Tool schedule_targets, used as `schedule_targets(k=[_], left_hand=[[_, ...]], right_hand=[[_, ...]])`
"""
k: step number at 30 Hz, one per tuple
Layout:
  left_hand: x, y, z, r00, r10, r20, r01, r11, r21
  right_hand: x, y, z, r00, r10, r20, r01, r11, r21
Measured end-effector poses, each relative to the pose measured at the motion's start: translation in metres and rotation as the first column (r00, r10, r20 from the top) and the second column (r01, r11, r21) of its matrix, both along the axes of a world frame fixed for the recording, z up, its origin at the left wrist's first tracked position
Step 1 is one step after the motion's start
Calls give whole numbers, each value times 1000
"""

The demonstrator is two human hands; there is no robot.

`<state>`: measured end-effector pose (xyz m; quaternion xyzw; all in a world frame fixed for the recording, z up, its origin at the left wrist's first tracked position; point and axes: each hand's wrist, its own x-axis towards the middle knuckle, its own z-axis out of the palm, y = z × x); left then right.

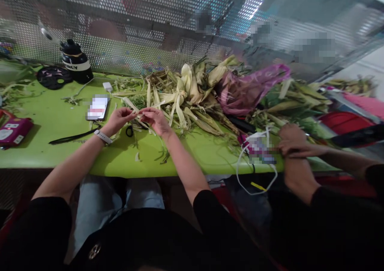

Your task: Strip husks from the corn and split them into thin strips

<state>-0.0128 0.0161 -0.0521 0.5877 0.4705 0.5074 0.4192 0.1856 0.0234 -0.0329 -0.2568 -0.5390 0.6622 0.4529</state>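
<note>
My left hand (121, 118) and my right hand (156, 120) meet above the green table, fingertips pinched close together. Between them is a thin pale strip, seemingly corn husk (138, 114), though the fingers cover most of it. Just beyond lies a big heap of dry corn husks (192, 91), with loose strips spreading toward my hands. A phone (98, 107) with a lit screen rests left of my left hand. Near that wrist lie a black strap (75, 136) and a small black ring-shaped thing (129, 131).
A pink plastic bag (243, 89) sits against the heap. At right, a co-worker's hands (292, 141) are beside a white cable (238, 165). A dark bottle (76, 63), black mask (54, 77) and magenta box (15, 131) stand left. Perforated metal (120, 31) borders the table's back.
</note>
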Motion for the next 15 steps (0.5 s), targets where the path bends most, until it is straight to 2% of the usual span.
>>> schedule_targets(k=[6, 11, 15], left_hand=[[3, 1, 0, 998, 40, 51, -39, 999, -27], [1, 5, 2, 1000, 21, -9, -21, 997, -71], [2, -1, 3, 997, 54, 51, -51, 997, -59]], right_hand=[[-6, -3, -10, 985, -146, 94, 142, 989, 39], [-14, -8, -19, 973, -97, 212, 86, 995, 59], [-18, -13, -22, 957, -101, 270, 60, 986, 158]])
